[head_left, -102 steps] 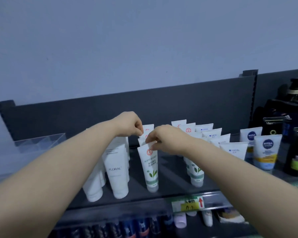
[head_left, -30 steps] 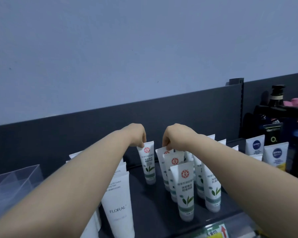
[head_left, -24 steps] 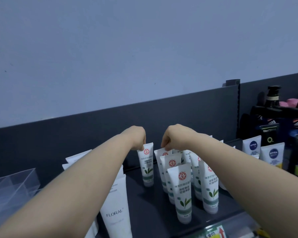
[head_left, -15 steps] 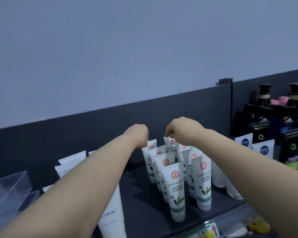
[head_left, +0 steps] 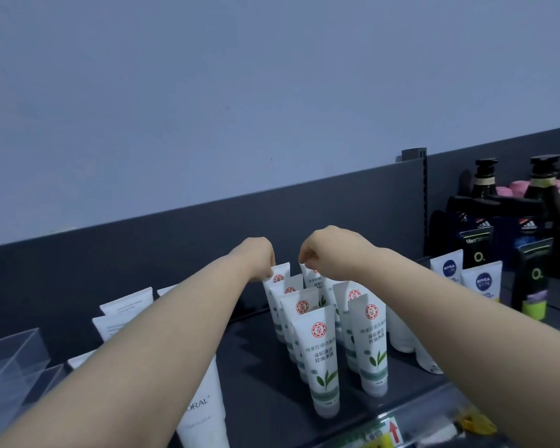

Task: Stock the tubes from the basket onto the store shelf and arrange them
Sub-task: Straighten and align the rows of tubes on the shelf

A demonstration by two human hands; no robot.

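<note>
Closest to the camera, a yellow-and-green price label (head_left: 382,436) sits on the front lip of the dark grey store shelf (head_left: 259,367), with a tall white FLORAL tube (head_left: 204,412) off to its left. Behind the label, the white green-leaf tubes with the red round logo (head_left: 324,360) stand cap-down in two tight rows.

What's new: a second ago the left row's rearmost tube (head_left: 280,278) stood off on its own to the left. Now it's tucked in right behind its row mates. The left hand (head_left: 256,258) has its grip pinched on that tube's top crimp. The right hand (head_left: 332,253) has its grip curled down onto the top of the right row's rearmost tube (head_left: 314,281).

So I'd say this batch is basically shelved and it's down to squaring up the rows. The basket isn't in view, so no idea how many are left.

Containers: there's a clear acrylic box (head_left: 10,360) at the shelf's far left, and I can't tell what's in it, if anything. Off right are white-and-blue NIVEA tubes (head_left: 482,282), and further back black pump bottles (head_left: 484,182).
</note>
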